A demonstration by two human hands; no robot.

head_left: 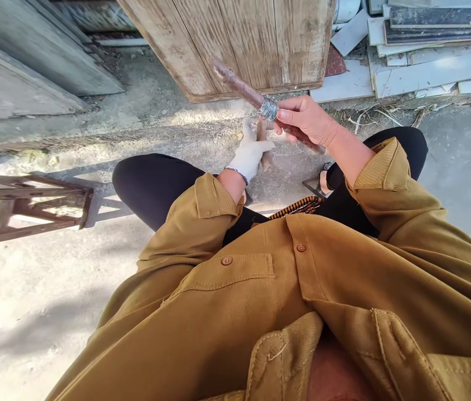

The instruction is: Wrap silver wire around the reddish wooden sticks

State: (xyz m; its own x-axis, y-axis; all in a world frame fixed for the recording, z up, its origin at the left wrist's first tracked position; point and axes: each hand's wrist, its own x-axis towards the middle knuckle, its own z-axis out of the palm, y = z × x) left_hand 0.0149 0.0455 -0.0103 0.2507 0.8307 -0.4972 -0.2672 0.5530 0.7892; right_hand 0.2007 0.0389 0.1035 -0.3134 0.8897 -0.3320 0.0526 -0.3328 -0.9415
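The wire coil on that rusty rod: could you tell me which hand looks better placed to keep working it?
Probably the right hand: it is bare and its fingertips sit right at the wire coil on the rod. The gloved left hand is lower, gripping a second rusty piece, apart from the coil.

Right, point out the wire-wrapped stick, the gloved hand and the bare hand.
wire-wrapped stick (235, 83): head view, on the bare wood above the wire coil.
left hand (249, 155): head view, on the back of the white glove.
right hand (308, 120): head view, on the back of the bare hand.
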